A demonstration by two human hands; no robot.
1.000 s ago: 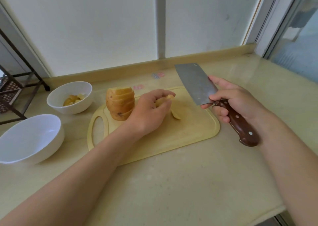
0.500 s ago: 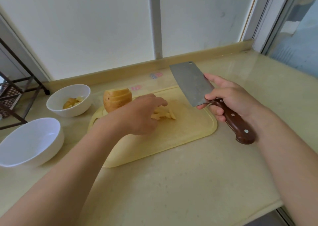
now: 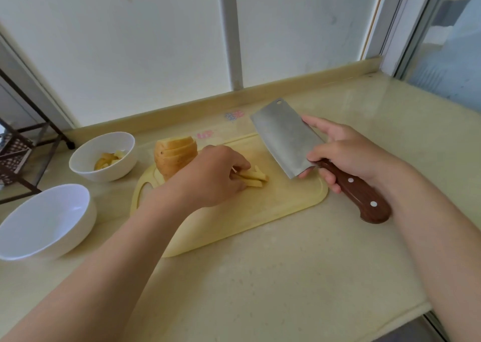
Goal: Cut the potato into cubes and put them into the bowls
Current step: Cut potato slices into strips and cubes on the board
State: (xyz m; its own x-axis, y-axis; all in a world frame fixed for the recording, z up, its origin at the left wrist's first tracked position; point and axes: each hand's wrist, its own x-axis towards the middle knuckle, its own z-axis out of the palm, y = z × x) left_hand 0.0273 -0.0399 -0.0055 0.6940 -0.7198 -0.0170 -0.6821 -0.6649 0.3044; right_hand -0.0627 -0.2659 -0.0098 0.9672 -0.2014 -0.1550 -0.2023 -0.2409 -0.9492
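Bowls: two, far bowl (image 3: 104, 172) and near bowl (image 3: 86, 224), left of cutting board (image 3: 260, 211). Board: one. Cleaver (image 3: 283, 138): one. Sliced potato (image 3: 173, 157): one. Potato sticks (image 3: 256, 179): several, count unclear. Hands: left hand (image 3: 213, 177), right hand (image 3: 346, 151).

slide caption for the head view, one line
Left hand holds potato strips on the cutting board; right hand grips a cleaver beside them.
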